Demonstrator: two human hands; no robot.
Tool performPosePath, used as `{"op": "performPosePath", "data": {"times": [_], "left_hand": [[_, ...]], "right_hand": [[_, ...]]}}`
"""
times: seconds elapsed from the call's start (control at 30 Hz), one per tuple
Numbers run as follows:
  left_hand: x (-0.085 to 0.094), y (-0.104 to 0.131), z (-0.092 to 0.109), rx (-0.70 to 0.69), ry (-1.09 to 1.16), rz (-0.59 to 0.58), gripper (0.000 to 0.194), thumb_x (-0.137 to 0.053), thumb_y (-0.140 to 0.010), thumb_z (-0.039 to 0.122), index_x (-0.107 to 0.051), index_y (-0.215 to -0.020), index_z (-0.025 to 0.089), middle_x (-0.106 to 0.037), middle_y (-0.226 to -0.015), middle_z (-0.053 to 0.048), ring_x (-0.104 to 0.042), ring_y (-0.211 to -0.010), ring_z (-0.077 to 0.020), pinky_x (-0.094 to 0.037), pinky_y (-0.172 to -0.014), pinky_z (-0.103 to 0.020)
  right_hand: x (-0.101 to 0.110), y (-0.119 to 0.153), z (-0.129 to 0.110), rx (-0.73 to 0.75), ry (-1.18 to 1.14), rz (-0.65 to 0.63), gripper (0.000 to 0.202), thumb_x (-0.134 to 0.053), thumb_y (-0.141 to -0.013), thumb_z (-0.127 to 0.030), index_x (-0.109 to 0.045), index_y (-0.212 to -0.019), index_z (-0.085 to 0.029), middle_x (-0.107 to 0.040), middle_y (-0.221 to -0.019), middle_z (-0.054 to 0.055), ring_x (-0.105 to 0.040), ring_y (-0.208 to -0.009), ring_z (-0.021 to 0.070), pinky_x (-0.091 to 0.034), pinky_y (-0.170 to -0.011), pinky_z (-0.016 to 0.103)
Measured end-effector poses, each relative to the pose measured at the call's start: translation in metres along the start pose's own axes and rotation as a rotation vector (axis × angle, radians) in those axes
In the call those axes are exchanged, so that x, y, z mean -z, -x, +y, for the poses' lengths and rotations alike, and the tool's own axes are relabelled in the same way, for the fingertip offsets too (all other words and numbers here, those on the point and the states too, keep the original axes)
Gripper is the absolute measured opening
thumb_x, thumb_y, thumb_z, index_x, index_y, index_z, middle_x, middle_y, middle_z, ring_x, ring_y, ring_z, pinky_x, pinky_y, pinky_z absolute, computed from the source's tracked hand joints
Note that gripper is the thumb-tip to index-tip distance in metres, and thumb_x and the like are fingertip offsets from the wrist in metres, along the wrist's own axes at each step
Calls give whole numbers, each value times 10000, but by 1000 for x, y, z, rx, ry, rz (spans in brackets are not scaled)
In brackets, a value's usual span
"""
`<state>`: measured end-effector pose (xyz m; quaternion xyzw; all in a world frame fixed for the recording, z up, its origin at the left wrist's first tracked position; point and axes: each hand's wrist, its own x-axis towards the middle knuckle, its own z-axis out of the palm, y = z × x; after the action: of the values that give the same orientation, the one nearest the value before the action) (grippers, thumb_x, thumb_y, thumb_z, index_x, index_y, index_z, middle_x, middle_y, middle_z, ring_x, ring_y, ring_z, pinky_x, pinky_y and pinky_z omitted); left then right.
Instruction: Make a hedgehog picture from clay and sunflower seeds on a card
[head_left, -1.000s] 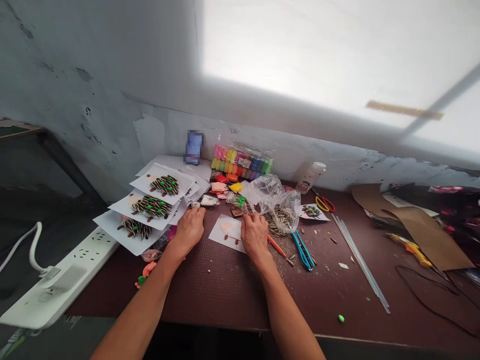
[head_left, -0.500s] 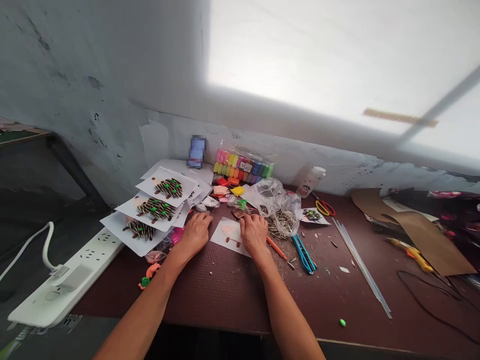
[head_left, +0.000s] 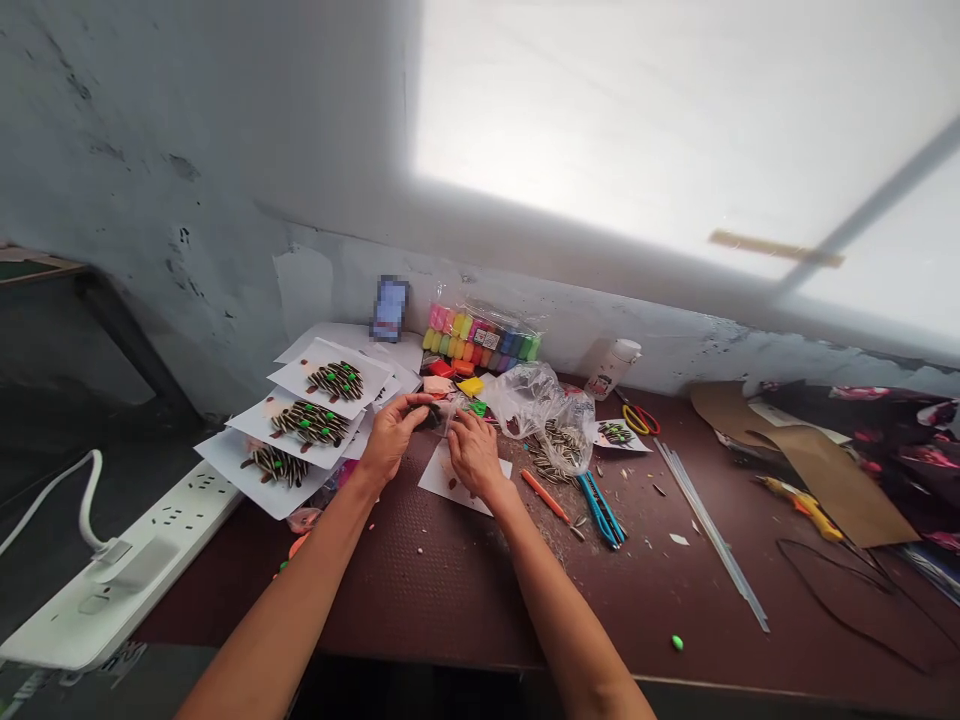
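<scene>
My left hand (head_left: 394,436) is pinched on a small dark lump (head_left: 430,416) that looks like black clay, with clear plastic around it. My right hand (head_left: 474,452) lies over a white card (head_left: 435,482), fingers curled down by the plastic; whether they grip anything is hidden. Brown spots show on the part of the card left uncovered. Behind the hands lie opened clay packs, among them a yellow one (head_left: 470,387) and a red one (head_left: 441,369). To the left is a stack of cards (head_left: 259,478) bearing striped seeds and green dots.
A white power strip (head_left: 127,565) runs along the left. Right of my hands are an orange pen (head_left: 545,494), a blue cutter (head_left: 601,512), a bag of striped seeds (head_left: 566,440), scissors (head_left: 640,419), clear glue sticks (head_left: 709,535) and a yellow glue gun (head_left: 806,505) with a cord.
My left hand has risen and moved slightly right, now pinching the dark lump. My right hand has shifted left across the card, toward the left one. The view has turned slightly.
</scene>
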<state>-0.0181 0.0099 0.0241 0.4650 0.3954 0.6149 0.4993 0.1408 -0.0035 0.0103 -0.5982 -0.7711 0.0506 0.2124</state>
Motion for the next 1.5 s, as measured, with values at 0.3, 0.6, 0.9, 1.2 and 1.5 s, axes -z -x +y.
{"op": "performPosePath", "data": {"times": [0.3,0.6,0.9,1.2,1.5], "left_hand": [[-14,-16,-6,198,254,-29,494,-916,-568,346,-734,-978,139,-755,-928,-62,-671,-750,-161,-550,-557,-232],[-18,-10,-14,239,187,-215,415,-900,-635,355,-744,-960,149,-747,-999,-74,-676,-790,-163,-599,-599,-253],[-13,-5,-16,254,203,-190,485,-936,-586,323,-718,-984,154,-749,-983,-52,-697,-800,-173,-643,-688,-329],[-13,-2,-17,243,119,-209,440,-893,-617,374,-692,-943,157,-728,-904,-30,-679,-757,-160,-630,-680,-318],[-13,-2,-13,202,81,-202,436,-887,-606,380,-706,-934,158,-721,-907,-35,-666,-753,-160,-619,-701,-320]], "right_hand": [[6,9,17,-117,-542,256,325,-458,-954,-263,-750,-1058,-166,-759,-1051,108,-677,-974,218,-515,-915,340],[10,7,18,-224,-929,178,383,-578,-847,-553,-696,-792,-193,-612,-687,2,-496,-640,145,-400,-625,262],[15,7,15,-250,-1042,99,393,-651,-775,-591,-696,-754,-201,-588,-679,4,-495,-657,147,-413,-633,270],[22,11,12,-299,-1170,30,315,-761,-704,-507,-737,-741,-195,-642,-640,0,-526,-620,134,-460,-629,266],[23,10,16,-312,-1211,-22,300,-796,-676,-473,-764,-751,-184,-679,-644,12,-560,-612,134,-476,-626,271]]}}
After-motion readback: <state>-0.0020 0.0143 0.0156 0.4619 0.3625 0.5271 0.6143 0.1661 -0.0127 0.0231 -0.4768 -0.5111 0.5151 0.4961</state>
